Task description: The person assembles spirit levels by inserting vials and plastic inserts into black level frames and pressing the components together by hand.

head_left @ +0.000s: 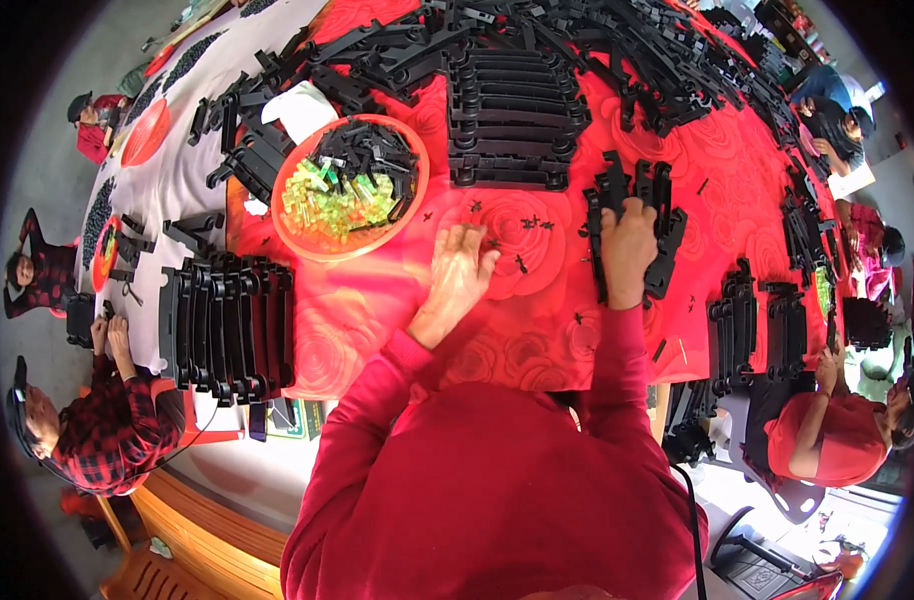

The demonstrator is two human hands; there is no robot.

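Observation:
My right hand [627, 245] is closed on one of several long black plastic parts [667, 225] that lie side by side on the red tablecloth. My left hand [457, 280] rests on the cloth with its thumb apart from the fingers, and nothing shows in it. Small black pieces [537, 223] are scattered just right of its fingertips. Beyond my left hand stands an orange bowl [289, 232], holding yellow-green translucent pieces [327, 205] and small black parts [372, 145]. Ahead, between both hands, lies a neat row of black plastic parts [512, 120].
A large heap of black parts [657, 60] covers the far side of the table. Another row of them [232, 325] stands at the left edge, and more stacks [734, 325] stand at the right. People sit working at both sides, one in a checked shirt [117, 430].

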